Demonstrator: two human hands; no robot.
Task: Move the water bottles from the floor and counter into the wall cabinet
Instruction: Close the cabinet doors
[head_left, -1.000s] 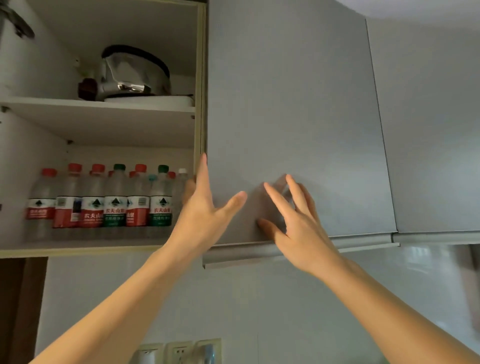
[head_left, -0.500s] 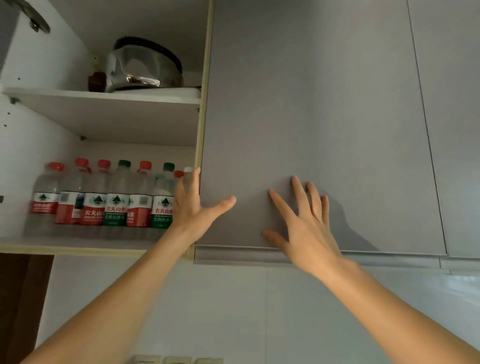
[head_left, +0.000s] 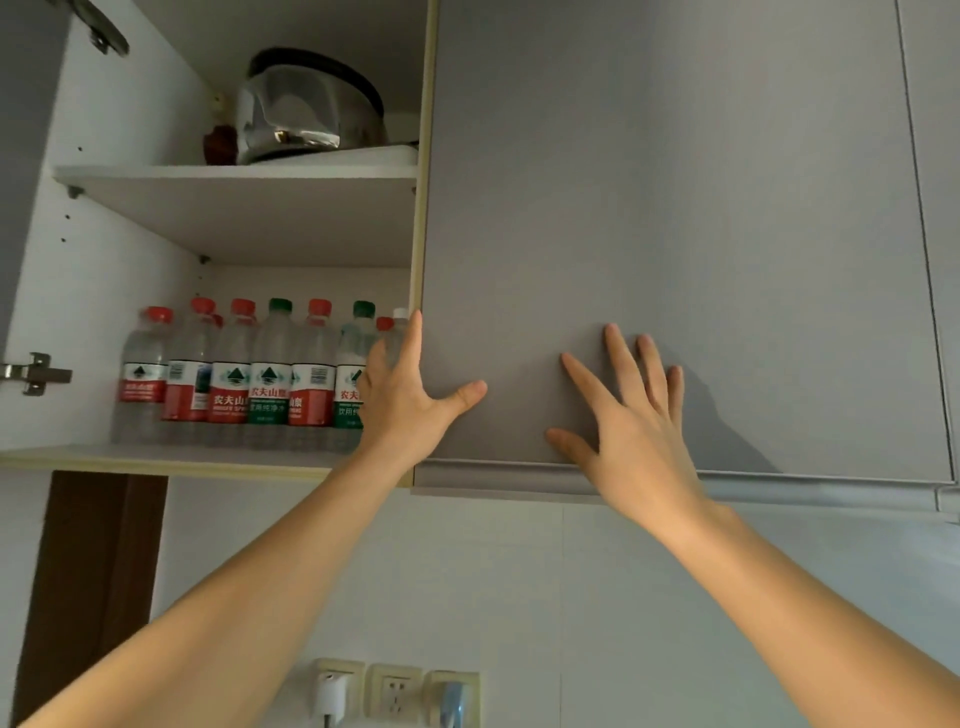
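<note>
Several clear water bottles (head_left: 234, 384) with red or green caps and labels stand upright in a tight row on the lower shelf (head_left: 156, 460) of the open wall cabinet. My left hand (head_left: 405, 405) is spread at the left edge of the grey cabinet door (head_left: 675, 208), thumb on the door face, fingers in front of the rightmost bottles. My right hand (head_left: 634, 426) lies flat on the lower part of that door, fingers apart. Neither hand holds anything. The door sits flush with the cabinet.
A shiny metal pot (head_left: 306, 104) rests on the upper shelf (head_left: 234, 174). A door hinge (head_left: 31, 371) juts out at the far left. Wall sockets (head_left: 395, 691) with plugs sit below on the white wall. Another grey door (head_left: 935, 208) adjoins at the right.
The grey door has swung from slightly ajar to flush against the cabinet. Both hands have stayed on it, the right hand flattening against its face.
</note>
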